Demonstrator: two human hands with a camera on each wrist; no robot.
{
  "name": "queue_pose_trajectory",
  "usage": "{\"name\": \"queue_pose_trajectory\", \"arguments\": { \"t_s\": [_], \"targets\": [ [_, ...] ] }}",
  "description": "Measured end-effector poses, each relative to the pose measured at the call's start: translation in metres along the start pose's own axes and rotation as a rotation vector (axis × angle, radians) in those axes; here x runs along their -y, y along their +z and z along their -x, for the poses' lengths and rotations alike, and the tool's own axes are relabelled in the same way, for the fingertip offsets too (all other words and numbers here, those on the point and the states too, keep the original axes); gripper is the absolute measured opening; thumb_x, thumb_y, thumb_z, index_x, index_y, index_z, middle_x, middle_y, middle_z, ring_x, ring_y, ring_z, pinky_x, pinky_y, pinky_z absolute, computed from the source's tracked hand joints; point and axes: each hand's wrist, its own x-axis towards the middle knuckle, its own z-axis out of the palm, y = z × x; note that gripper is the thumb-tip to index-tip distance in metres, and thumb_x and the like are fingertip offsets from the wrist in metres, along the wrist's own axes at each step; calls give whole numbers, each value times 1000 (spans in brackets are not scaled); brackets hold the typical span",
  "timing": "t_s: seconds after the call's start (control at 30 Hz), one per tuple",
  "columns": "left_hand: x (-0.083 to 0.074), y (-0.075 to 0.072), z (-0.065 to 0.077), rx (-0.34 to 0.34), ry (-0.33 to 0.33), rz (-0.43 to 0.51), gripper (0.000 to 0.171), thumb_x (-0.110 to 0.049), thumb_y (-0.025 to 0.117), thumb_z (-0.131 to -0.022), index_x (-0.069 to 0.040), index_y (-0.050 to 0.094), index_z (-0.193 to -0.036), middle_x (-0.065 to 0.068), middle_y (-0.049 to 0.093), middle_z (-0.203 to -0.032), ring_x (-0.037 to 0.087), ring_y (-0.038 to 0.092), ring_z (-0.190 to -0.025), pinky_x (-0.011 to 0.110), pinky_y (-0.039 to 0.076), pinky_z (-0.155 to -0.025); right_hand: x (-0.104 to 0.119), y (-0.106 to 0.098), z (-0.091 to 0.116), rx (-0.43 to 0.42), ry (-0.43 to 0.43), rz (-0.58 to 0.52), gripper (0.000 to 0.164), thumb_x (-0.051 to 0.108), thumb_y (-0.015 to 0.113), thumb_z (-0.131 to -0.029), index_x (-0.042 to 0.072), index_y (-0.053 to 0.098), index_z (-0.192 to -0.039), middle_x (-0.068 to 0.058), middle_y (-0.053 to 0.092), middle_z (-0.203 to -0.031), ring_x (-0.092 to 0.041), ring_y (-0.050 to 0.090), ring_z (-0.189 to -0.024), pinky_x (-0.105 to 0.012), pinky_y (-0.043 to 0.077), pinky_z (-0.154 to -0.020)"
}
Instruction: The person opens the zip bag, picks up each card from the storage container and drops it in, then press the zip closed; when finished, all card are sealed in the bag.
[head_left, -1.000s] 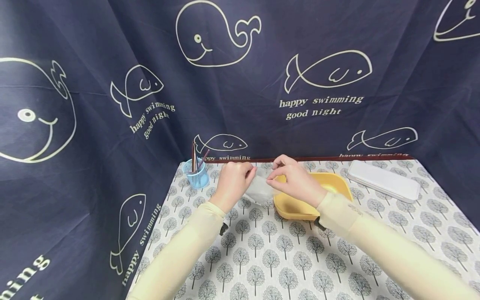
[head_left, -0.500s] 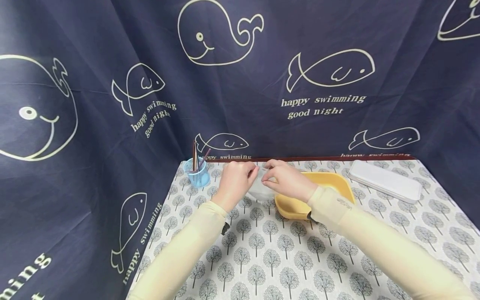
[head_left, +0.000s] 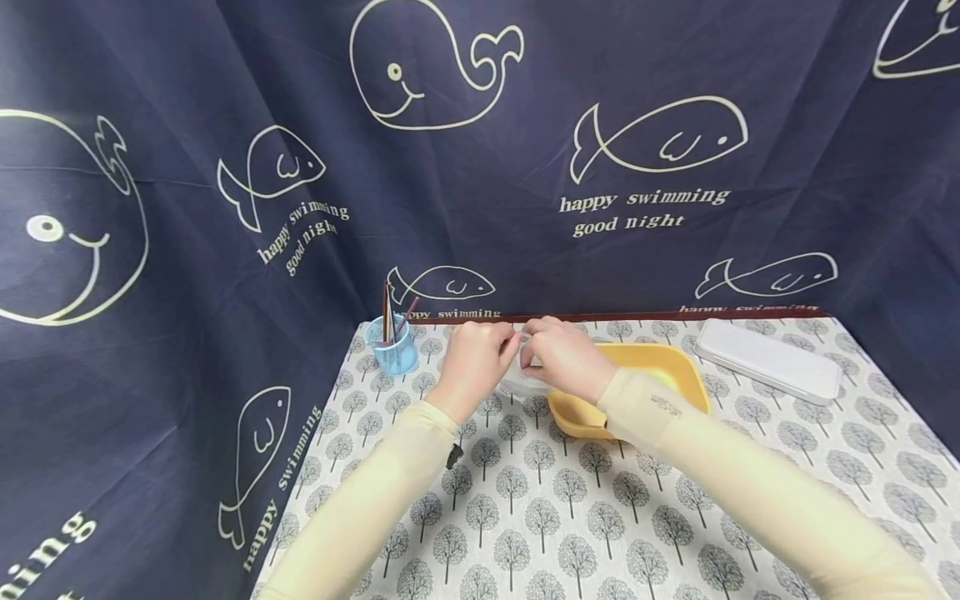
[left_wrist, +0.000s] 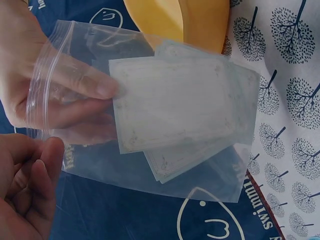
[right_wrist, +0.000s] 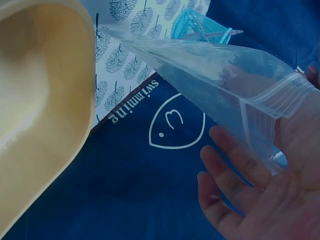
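A clear zip bag [left_wrist: 210,187] holds several pale rectangular cards [left_wrist: 172,102], stacked askew, their printed borders faint. My left hand [head_left: 474,367] pinches the bag at its zip edge; in the left wrist view its curled fingers [left_wrist: 47,160] sit at the mouth. My right hand [head_left: 566,358] reaches inside through the mouth. One fingertip lies over the nearest card's edge, while other fingers end at that edge and pass behind it. Three fingers [right_wrist: 220,175] of the right hand stay loosely bent outside the bag [right_wrist: 200,70]. In the head view, both hands largely hide the bag.
Right behind the right forearm stands a yellow plastic basin [head_left: 660,362]. A blue mesh cup [head_left: 395,354] with sticks or pencils is at the back left. A white flat case [head_left: 768,360] lies at the back right. Dark blue curtain [head_left: 480,208] rises behind the table.
My right hand has moved left, from the bag's right side to its mouth, close against the left hand. The left hand keeps its place and grip; the bag shows less in the head view.
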Motion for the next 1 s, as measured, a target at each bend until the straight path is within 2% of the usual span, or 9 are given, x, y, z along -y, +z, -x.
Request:
{"name": "queue_pose_trajectory", "arguments": {
  "t_s": [0.23, 0.5, 0.63, 0.8, 1.0],
  "targets": [
    [-2, -1, 0, 15, -1, 8, 22, -16, 74, -97, -12, 73, -75, 0, 72, -68, 19, 68, -60, 39, 53, -63, 4, 2, -3, -24, 10, 92, 14, 18, 92, -76, 23, 79, -76, -2, 73, -106, -26, 64, -96, -42, 54, -78],
    [-2, 0, 0, 13, 7, 3, 24, -17, 74, -97, -13, 71, -74, 0, 72, -68, 22, 68, -61, 40, 53, -62, 3, 7, -2, -85, 4, 142, 18, 19, 93, -73, 22, 75, -72, 0, 72, -99, -26, 64, -89, -39, 50, -69],
    [1, 1, 1, -1, -6, 0, 22, -17, 74, -97, -12, 73, -76, 0, 72, -69, 22, 68, -61, 39, 52, -59, 0, 6, 2, -93, -9, 65, 16, 17, 90, -78, 20, 75, -74, 0, 71, -96, -26, 64, -90, -42, 53, -75],
    [6, 0, 1, -20, -11, 3, 19, -14, 75, -96, -10, 75, -78, 1, 73, -70, 21, 68, -59, 36, 54, -58, -4, -3, 12, -97, -8, -99, 7, 19, 85, -88, 14, 79, -87, -2, 71, -99, -24, 66, -95, -43, 55, -88],
    [12, -4, 1, -19, -42, 18, 16, -13, 76, -96, -8, 77, -81, 4, 75, -73, 19, 69, -59, 33, 56, -60, -5, -12, 33, -122, 91, -195, 22, 36, 72, -100, 16, 81, -101, 1, 75, -106, -19, 70, -100, -42, 56, -92]
  ]
}}
